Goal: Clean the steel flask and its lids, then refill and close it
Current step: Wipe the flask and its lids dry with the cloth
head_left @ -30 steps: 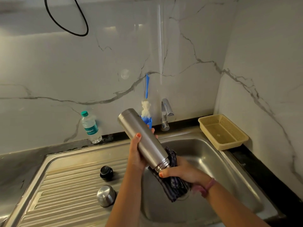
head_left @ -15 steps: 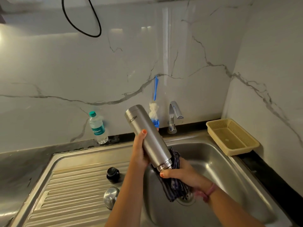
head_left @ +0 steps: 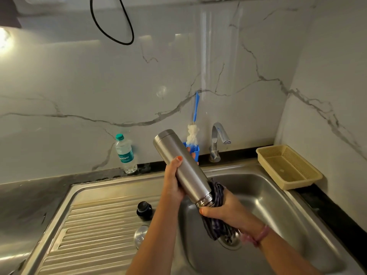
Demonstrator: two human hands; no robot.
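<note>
A water bottle (head_left: 126,154) with a green cap stands on the dark counter (head_left: 29,195) against the marble wall, left of the sink; on the ribbed drainboard (head_left: 89,231) sit a black lid (head_left: 144,209) and, nearer the camera, a steel cap (head_left: 140,236), partly hidden by the left forearm; the left hand (head_left: 174,185) is wrapped round the flask (head_left: 181,167) at mid-body, thumb on top; the flask is held tilted over the sink basin (head_left: 268,205), base up and to the left, open threaded mouth down and to the right; the right hand (head_left: 224,210) grips a dark striped cloth (head_left: 215,221) bunched against the mouth, the cloth's end hanging toward the drain (head_left: 231,240); behind the flask a blue holder (head_left: 193,150) carries a bottle brush (head_left: 193,133) with white bristles and a blue handle leaning on the wall; right of it the tap (head_left: 217,141) curves over the basin; a beige basket (head_left: 288,167) sits on the counter in the right corner; a black cable (head_left: 111,22) loops on the wall above.
</note>
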